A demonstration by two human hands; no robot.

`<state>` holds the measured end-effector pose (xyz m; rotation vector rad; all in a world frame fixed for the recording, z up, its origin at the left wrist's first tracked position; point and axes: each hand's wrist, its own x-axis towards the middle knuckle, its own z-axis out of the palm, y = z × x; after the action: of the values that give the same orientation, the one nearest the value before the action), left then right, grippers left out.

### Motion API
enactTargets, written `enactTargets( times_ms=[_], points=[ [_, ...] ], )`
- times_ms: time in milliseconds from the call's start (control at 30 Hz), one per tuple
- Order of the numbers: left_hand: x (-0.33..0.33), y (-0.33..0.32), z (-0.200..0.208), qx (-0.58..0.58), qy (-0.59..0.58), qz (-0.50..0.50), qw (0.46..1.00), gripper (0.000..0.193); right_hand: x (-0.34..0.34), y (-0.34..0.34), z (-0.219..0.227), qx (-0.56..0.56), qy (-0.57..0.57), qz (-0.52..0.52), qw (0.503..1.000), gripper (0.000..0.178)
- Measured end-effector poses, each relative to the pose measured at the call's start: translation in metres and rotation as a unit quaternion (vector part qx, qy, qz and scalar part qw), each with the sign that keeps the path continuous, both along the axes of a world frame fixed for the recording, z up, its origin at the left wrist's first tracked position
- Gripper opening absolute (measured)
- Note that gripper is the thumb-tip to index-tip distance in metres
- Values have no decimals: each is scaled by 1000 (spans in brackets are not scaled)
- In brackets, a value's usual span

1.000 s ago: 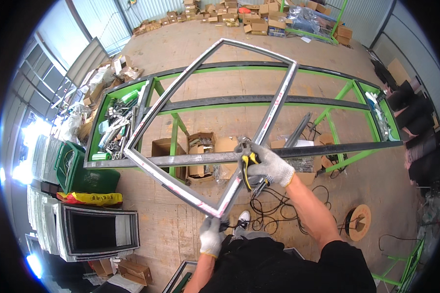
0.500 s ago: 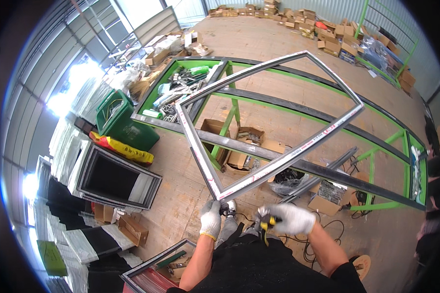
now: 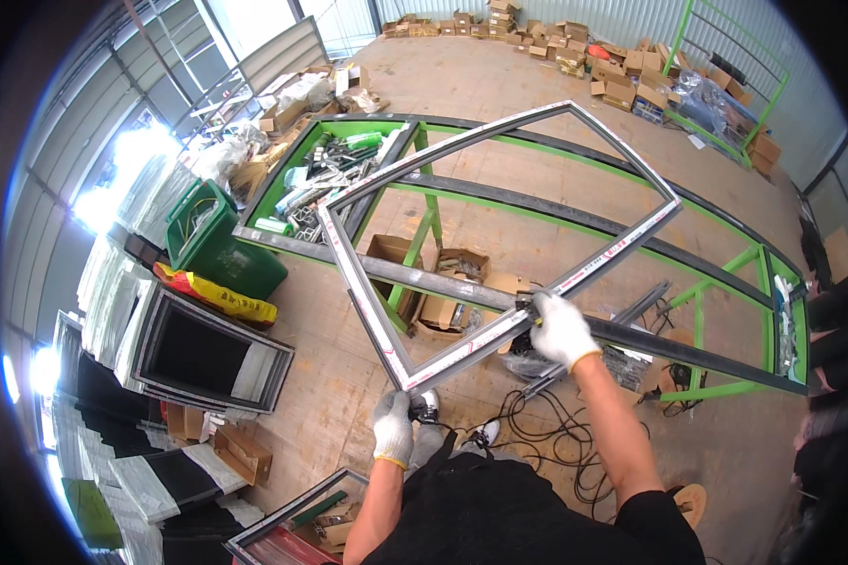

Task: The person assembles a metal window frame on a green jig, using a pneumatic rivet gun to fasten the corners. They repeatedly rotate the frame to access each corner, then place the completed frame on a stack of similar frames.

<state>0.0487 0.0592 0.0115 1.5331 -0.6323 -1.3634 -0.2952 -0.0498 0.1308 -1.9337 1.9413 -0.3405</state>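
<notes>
A rectangular window frame (image 3: 481, 352), pale with red-marked film on its faces and dark edges, lies slantwise across a green stand with black-topped rails. Its nearest corner juts out toward me. My left hand (image 3: 393, 428), in a white-grey knit glove, is closed at that corner; the fingertips are partly hidden. Farther right, my gloved right hand (image 3: 562, 330) is at the frame's near side, closed round a small hand tool (image 3: 528, 303) with a dark head. Most of the tool is covered by the glove; its black and yellow handles showed earlier.
The green stand (image 3: 537, 203) holds a tray of metal parts (image 3: 325, 184) at its left end. Open cardboard boxes (image 3: 440, 311) sit beneath it. Black cables (image 3: 561, 433) lie near my feet. At left stand a green bin (image 3: 226, 245) and stacked dark-panelled frames (image 3: 207, 348).
My right hand has moved forward from near my waist to the window frame's near side, carrying the tool. My left hand stays at the corner. The whole view has shifted slightly.
</notes>
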Motion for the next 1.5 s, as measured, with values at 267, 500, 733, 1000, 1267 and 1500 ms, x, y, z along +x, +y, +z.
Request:
enactTargets(
  times_ms=[267,500,733,1000,1267,1500],
  points=[
    [20,-3,18,6,-70,-49,996,26,-2,17,-17,-53,-47,-19,997,38],
    [83,-58,32,39,-73,-103,991,28,28,75,-21,-29,-95,-47,994,41],
    [70,-154,36,14,-96,-243,965,26,59,106,22,30,-252,-146,956,46],
    [39,-193,43,-4,-95,-331,939,32,137,104,56,297,-430,-205,828,42],
    [69,-177,43,30,45,-404,913,33,200,115,21,280,-674,-268,629,69],
    [82,-169,48,33,-29,-410,911,35,220,73,22,229,-237,-97,939,63]
  ],
)
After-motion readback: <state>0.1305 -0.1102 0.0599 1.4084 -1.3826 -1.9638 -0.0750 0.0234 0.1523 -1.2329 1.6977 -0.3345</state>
